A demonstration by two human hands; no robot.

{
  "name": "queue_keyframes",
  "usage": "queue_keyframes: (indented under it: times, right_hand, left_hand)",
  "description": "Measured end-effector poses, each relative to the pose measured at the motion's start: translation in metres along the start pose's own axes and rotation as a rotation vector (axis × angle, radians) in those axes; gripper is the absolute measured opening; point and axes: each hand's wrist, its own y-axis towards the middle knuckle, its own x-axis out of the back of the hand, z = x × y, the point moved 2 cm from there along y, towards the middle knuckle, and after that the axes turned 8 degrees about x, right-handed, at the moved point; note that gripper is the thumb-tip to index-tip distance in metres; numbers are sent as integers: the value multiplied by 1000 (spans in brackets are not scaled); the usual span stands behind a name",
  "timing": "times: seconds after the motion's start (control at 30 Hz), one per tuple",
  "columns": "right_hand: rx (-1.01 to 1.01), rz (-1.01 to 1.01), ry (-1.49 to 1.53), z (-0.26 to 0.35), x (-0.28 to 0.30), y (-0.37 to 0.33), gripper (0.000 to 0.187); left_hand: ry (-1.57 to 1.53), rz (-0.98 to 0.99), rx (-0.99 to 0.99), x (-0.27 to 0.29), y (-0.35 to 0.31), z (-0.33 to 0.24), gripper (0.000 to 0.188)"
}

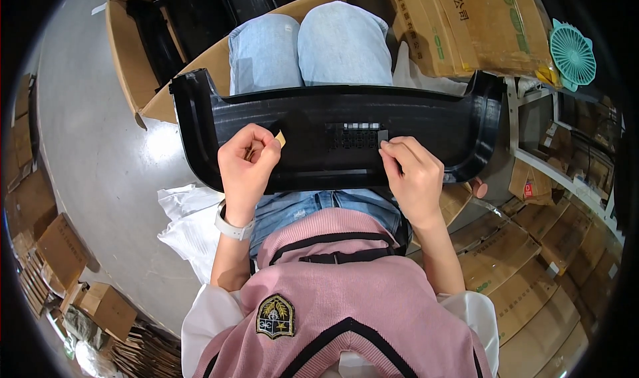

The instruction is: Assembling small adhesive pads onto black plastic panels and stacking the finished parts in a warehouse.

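A pink knitted vest (353, 285) fills the lower centre of the frame; above it, at centre, sits a black panel (426, 120), likely light, stiff and slippery, best held by its raised ends (490, 105). The left hand (246, 162) pinches a yellowish strip (281, 138), the right hand (417, 178) a small grey piece (383, 136).

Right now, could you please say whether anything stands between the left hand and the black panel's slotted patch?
Nothing visible, apart from the yellowish slip the left hand pinches; the right hand is beyond the slotted patch.
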Motion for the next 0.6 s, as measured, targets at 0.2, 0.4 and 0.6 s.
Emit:
queue_keyframes:
  times: [0.2,0.4,0.6]
  right_hand:
    - [-24,152,-4,-1,1,3,9]
    - [185,451,-55,-21,57,7,21]
    - [297,311,-213,-108,101,-60,30]
  left_hand:
    - [6,5,-8,-1,1,3,9]
    - [-24,-10,-35,3,5,6,8]
    - [-438,48,71,7,10,-13,16]
